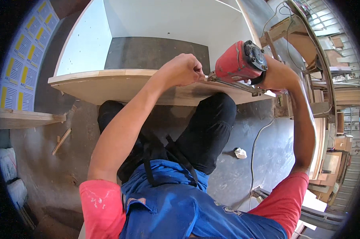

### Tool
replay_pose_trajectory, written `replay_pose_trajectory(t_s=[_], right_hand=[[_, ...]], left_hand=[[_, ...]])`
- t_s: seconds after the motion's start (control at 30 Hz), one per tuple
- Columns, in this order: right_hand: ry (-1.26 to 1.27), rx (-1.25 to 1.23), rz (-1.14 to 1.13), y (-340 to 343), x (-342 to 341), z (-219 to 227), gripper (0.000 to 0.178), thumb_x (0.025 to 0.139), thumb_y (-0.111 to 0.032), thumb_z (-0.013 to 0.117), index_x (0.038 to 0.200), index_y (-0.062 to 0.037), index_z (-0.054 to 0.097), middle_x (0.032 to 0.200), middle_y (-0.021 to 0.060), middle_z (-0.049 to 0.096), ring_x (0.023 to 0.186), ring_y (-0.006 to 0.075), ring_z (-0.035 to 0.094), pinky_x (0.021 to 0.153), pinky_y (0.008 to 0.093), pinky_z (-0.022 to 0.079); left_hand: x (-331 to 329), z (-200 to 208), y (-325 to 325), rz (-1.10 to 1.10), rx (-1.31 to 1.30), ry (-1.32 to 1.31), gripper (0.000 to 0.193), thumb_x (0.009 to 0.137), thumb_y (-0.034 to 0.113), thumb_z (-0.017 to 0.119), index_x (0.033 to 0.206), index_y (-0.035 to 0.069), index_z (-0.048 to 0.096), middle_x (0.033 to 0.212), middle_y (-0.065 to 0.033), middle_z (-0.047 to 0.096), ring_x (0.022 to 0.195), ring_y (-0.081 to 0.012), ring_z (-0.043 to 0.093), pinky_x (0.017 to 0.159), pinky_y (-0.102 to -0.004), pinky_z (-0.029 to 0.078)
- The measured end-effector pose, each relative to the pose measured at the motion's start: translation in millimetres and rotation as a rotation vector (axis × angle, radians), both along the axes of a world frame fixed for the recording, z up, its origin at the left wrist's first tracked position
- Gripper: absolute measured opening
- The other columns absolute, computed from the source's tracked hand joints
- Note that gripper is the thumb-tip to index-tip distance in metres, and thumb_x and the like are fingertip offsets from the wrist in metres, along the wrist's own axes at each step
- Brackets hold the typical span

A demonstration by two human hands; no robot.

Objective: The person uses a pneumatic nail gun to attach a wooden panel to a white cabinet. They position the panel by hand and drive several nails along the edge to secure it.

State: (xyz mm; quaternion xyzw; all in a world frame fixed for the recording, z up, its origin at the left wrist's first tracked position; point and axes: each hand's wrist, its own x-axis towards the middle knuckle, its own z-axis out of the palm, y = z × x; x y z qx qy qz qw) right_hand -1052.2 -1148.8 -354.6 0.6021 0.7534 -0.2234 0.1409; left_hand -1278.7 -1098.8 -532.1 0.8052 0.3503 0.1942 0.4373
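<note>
A red and black nail gun (232,63) lies sideways over the front edge of a wooden box. My right hand (276,75) is closed around its handle, mostly hidden behind the tool's head. The nose of the gun is at the edge, just right of my left hand (182,69). That hand rests at the pale wooden edge strip (108,73) with its fingers curled and pinched together; what is between the fingertips is hidden. The box has white inner walls (156,20) and a bare wood front panel (120,88). My knees are under this panel.
A cable or hose (253,159) runs along the grey floor, near a crumpled white scrap (240,153). Left are a wooden stick (61,141) and a board with yellow-and-white printed sheeting (24,67). A wooden frame (321,59) and stacked boards (331,167) stand on the right.
</note>
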Motion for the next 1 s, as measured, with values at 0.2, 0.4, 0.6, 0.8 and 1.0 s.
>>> replay_pose_trajectory(t_s=[0.2, 0.4, 0.6, 0.8, 1.0], right_hand=[[0.078, -0.019, 0.094, 2, 18, -3, 0.058, 0.066, -0.017, 0.08, 0.118, -0.0017, 0.059, 0.106, 0.0167, 0.068, 0.095, 0.0289, 0.065, 0.088, 0.0388, 0.05], [0.123, 0.06, 0.094, -7, 19, -2, 0.042, 0.069, -0.008, 0.072, 0.108, 0.0016, 0.063, 0.096, 0.0192, 0.07, 0.084, 0.0295, 0.065, 0.082, 0.0386, 0.051], [0.157, 0.087, 0.142, -10, 17, -4, 0.042, 0.071, -0.011, 0.074, 0.11, 0.0009, 0.064, 0.099, 0.0177, 0.07, 0.088, 0.0284, 0.065, 0.084, 0.0379, 0.051], [0.117, 0.011, 0.052, -4, 27, -7, 0.061, 0.065, -0.016, 0.079, 0.12, -0.0018, 0.058, 0.108, 0.0167, 0.067, 0.097, 0.0299, 0.063, 0.09, 0.0387, 0.049], [0.125, 0.082, 0.136, -4, 52, -15, 0.067, 0.064, -0.018, 0.082, 0.123, -0.0028, 0.055, 0.105, 0.0144, 0.067, 0.095, 0.0282, 0.063, 0.089, 0.0388, 0.049]], left_hand=[[2, 3, -1, 0.024, -0.053, -0.003, 0.013, 0.082, 0.008, 0.066, 0.09, 0.001, 0.073, 0.07, -0.018, 0.064, 0.061, -0.0241, 0.057, 0.063, -0.0371, 0.048], [2, 3, 0, -0.005, 0.015, -0.039, 0.014, 0.081, 0.006, 0.064, 0.089, 0.0, 0.072, 0.07, -0.0189, 0.064, 0.062, -0.0234, 0.058, 0.063, -0.0373, 0.048], [0, 3, 0, 0.0, 0.021, 0.023, 0.015, 0.081, 0.007, 0.062, 0.09, 0.0, 0.073, 0.07, -0.0188, 0.064, 0.061, -0.0222, 0.056, 0.062, -0.036, 0.048], [1, 4, -2, 0.011, 0.011, -0.032, 0.014, 0.082, 0.008, 0.064, 0.09, 0.0, 0.072, 0.069, -0.0187, 0.063, 0.061, -0.022, 0.057, 0.062, -0.0361, 0.048], [3, -6, 0, -0.003, 0.064, -0.077, 0.013, 0.083, 0.008, 0.064, 0.09, 0.001, 0.072, 0.073, -0.0204, 0.065, 0.062, -0.0268, 0.059, 0.064, -0.0378, 0.049]])
